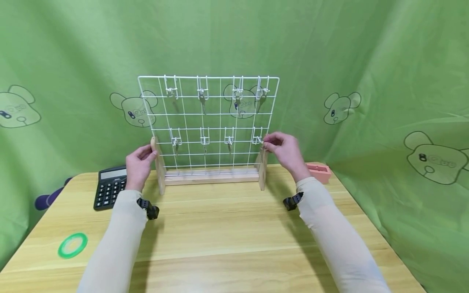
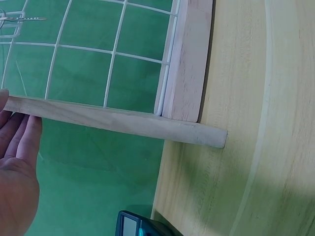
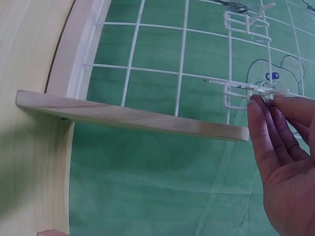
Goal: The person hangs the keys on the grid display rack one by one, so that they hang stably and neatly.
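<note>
A white wire grid (image 1: 220, 77) stands in a wooden base (image 1: 212, 178) with two side uprights. Keys (image 1: 202, 103) hang from several white hooks (image 1: 171, 92) in two rows. My left hand (image 1: 138, 167) holds the top of the left upright (image 1: 159, 175), thumb on one side and fingers on the other. At the lower right hook (image 3: 237, 101), my right hand (image 1: 287, 152) pinches a small metal ring (image 3: 266, 91) between thumb and fingertips. A key (image 3: 229, 83) hangs from that ring, beside the right upright (image 3: 138, 115).
A black calculator (image 1: 108, 191) lies left of the rack, partly behind my left arm. Nearer me is a green ring-shaped disc (image 1: 73, 245). A pink box (image 1: 320, 173) sits behind my right wrist at the table's back right. Green curtain (image 1: 329, 49) surrounds the wooden table (image 1: 220, 244).
</note>
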The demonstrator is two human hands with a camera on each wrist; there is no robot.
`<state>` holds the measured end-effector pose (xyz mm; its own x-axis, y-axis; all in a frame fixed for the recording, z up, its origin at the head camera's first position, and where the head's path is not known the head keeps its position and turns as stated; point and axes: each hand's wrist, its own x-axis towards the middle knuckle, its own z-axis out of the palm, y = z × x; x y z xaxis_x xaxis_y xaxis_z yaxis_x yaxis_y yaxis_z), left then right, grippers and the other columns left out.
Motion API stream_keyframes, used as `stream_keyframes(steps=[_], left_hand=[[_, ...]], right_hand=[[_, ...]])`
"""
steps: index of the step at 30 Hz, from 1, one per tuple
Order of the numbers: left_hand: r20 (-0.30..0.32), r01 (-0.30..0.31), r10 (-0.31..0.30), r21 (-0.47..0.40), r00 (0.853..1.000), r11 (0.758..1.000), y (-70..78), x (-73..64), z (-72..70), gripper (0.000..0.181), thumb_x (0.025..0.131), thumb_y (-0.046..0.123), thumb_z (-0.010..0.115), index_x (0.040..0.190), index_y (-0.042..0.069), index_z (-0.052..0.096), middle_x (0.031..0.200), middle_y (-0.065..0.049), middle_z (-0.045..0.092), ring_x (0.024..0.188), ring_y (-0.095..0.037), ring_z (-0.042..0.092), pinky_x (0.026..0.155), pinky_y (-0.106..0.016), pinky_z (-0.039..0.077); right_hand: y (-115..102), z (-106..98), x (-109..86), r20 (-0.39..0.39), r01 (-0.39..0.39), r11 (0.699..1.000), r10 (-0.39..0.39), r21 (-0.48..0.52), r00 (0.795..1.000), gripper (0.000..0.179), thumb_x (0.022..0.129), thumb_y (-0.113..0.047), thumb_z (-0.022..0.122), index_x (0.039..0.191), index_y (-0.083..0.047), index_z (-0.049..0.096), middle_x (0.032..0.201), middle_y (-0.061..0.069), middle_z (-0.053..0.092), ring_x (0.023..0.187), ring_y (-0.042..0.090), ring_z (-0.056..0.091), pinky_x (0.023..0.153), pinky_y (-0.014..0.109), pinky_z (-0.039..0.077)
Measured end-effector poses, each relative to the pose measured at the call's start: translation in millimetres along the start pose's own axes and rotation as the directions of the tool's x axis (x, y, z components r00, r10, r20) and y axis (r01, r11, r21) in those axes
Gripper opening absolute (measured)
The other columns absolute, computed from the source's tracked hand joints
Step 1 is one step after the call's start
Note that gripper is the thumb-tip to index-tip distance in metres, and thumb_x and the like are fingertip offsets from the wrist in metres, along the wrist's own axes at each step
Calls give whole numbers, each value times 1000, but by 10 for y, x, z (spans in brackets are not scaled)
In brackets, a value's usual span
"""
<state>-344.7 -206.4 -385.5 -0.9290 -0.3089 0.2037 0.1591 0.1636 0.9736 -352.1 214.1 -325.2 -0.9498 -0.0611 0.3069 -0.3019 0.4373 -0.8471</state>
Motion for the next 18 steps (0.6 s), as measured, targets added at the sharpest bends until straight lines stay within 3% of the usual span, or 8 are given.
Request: stream_keyframes(steps=[5, 11, 18], left_hand=[[-2, -3, 3, 1, 1000, 1000, -15, 4, -1, 41, 96, 7, 64, 135, 0, 55, 134, -18, 57, 121, -26, 56, 101, -26, 47], [12, -27, 26, 6, 1000, 1000, -31, 16, -10, 41, 96, 7, 64, 134, -2, 55, 134, -20, 57, 122, -28, 56, 101, -27, 47], [121, -34, 21, 106, 992, 994, -95, -15, -106, 49, 100, 24, 60, 141, 0, 48, 141, -19, 50, 130, -29, 48, 109, -37, 40]], right_hand=[[58, 20, -8, -4, 4, 1000, -4, -3, 1000, 19, 91, 1, 67, 110, 1, 67, 112, 15, 64, 95, 28, 62, 86, 40, 57], [158, 9, -64, 0, 18, 998, -19, -67, 1000, 22, 93, -5, 67, 114, -1, 67, 113, 12, 64, 98, 26, 62, 84, 34, 57], [264, -13, -230, 56, -16, 981, 27, -195, 998, 27, 99, -19, 60, 121, -4, 64, 113, 11, 64, 100, 27, 60, 85, 42, 55]])
